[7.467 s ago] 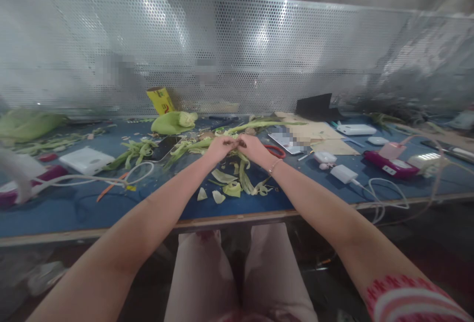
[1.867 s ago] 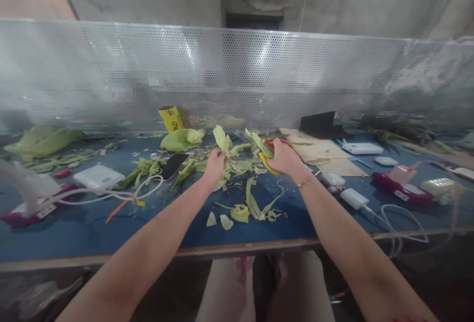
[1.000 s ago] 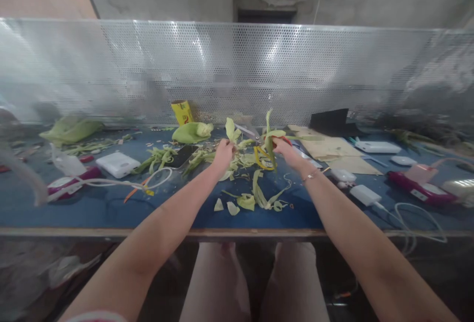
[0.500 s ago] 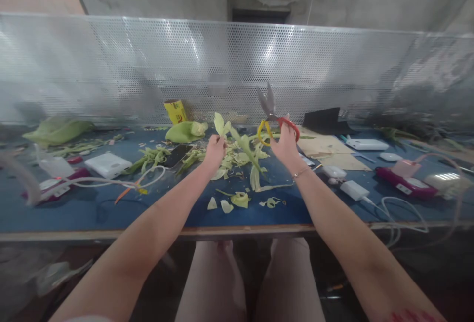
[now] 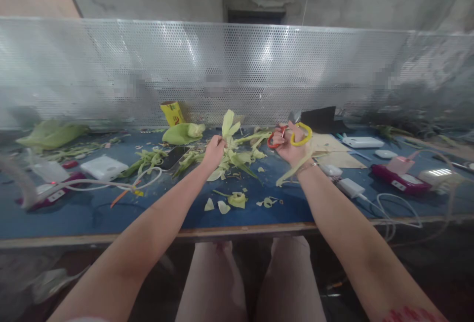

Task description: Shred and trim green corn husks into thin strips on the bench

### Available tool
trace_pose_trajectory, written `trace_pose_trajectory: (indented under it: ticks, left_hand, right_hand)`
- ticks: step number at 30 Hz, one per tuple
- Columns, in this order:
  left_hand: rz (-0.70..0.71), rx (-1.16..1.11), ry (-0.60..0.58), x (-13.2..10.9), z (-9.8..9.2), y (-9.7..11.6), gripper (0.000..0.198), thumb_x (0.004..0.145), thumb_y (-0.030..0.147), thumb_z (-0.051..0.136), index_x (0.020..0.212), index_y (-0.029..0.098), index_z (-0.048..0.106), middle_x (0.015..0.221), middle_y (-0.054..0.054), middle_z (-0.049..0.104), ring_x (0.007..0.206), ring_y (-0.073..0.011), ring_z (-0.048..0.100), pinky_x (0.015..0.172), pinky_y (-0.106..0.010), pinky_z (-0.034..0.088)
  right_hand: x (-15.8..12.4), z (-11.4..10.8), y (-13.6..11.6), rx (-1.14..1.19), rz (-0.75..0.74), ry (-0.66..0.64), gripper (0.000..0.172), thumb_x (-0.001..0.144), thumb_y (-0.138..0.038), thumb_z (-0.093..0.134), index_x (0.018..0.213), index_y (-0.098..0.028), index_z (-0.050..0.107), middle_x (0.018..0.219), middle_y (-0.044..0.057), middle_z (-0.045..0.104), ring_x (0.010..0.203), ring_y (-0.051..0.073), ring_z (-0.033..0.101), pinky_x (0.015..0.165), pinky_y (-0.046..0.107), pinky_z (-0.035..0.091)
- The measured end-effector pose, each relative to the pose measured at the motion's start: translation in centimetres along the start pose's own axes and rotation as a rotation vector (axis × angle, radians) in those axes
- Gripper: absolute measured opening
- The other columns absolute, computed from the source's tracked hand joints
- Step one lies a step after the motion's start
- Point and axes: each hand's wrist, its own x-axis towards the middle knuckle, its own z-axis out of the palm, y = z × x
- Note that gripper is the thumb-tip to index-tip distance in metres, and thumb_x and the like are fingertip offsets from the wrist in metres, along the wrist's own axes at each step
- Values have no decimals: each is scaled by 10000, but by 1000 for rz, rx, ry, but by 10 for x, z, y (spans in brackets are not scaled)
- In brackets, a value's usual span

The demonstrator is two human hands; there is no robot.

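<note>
My left hand [image 5: 213, 151] is closed on a bunch of pale green corn-husk leaves [image 5: 237, 149], held upright just above the blue table [image 5: 92, 208]. My right hand [image 5: 291, 146] grips scissors with red and yellow handles [image 5: 291, 135], raised to the right of the leaves; the blades point away and are mostly hidden. A long husk strip [image 5: 292, 171] hangs below that hand. Cut husk scraps [image 5: 237, 199] lie on the table in front of me.
A husked corn ear [image 5: 181, 133] and a yellow carton [image 5: 172, 113] stand at the back, by the perforated metal screen [image 5: 237, 70]. White and magenta devices with cables [image 5: 396, 176] crowd the right; a white box [image 5: 99, 168], cable and husk strips lie left. Brown paper [image 5: 333, 145] lies right.
Both hands were together over the husks. My right hand picked up the scissors, lifted them blades-up, then turned them and swung to the right. My left hand kept hold of the leaves.
</note>
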Motion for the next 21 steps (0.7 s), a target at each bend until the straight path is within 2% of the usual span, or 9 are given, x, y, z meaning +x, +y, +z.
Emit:
trace_pose_trajectory:
  ticks: [2,4,5,6,8,11,14,16,21]
  left_hand:
    - [85,116,-2,3,-4,0,116,765,131,503,670,194,484,620,18,507,600,-123,430,579,-216,321]
    - [148,211,5,4,-9,1,129,759,112,503,667,200,483,622,13,513,640,-141,451,621,-230,323]
    - [170,245,8,3,-10,2,133,757,105,507,671,204,483,619,13,513,650,-148,456,634,-235,322]
    - [187,269,10,3,-11,4,136,754,100,512,676,207,483,615,13,511,656,-155,459,643,-239,320]
    - [216,297,3,1,-12,7,138,751,92,521,691,211,486,617,11,512,664,-163,465,655,-243,319]
    - [234,314,-17,-2,-11,11,149,746,75,528,697,210,489,629,6,524,669,-164,466,658,-238,313]
    - [228,290,-21,-3,-10,11,157,745,68,526,688,208,484,622,8,522,648,-159,448,636,-237,297]
    - [217,273,-14,-3,-10,10,149,753,81,523,690,210,482,600,13,498,621,-154,428,609,-240,280]
    - [138,196,4,-2,-8,5,136,761,131,530,668,209,468,579,17,468,595,-142,414,550,-238,260]
  right_hand:
    - [4,-4,1,-87,-77,98,257,792,-460,489,708,-227,421,591,-61,308,451,68,285,450,214,389]
    - [7,-8,0,-449,-315,299,229,768,-434,540,795,-235,431,641,-47,378,516,104,389,550,282,461]
    - [7,-9,-2,-693,-440,336,265,745,-422,583,861,-227,445,710,-19,445,614,138,467,652,337,487]
    - [6,-9,-4,-947,-544,340,315,740,-427,596,920,-210,455,811,28,499,746,184,514,754,394,479]
    - [-1,-8,-8,-1376,-647,357,347,780,-427,554,996,-169,469,1002,126,518,980,281,503,880,486,405]
    - [-13,-1,-11,-1718,-674,334,276,830,-318,500,1052,-156,485,1079,167,498,1091,334,455,920,513,345]
    - [-17,4,-8,-1812,-673,306,261,830,-242,475,1074,-152,488,1082,176,495,1106,344,442,920,520,327]
    - [-14,2,-4,-1784,-653,327,297,814,-270,504,1080,-141,476,1101,192,488,1111,354,435,923,536,318]
    - [2,-5,8,-1423,-577,434,480,749,-423,593,1081,-113,438,1125,204,477,1134,346,428,953,516,335]
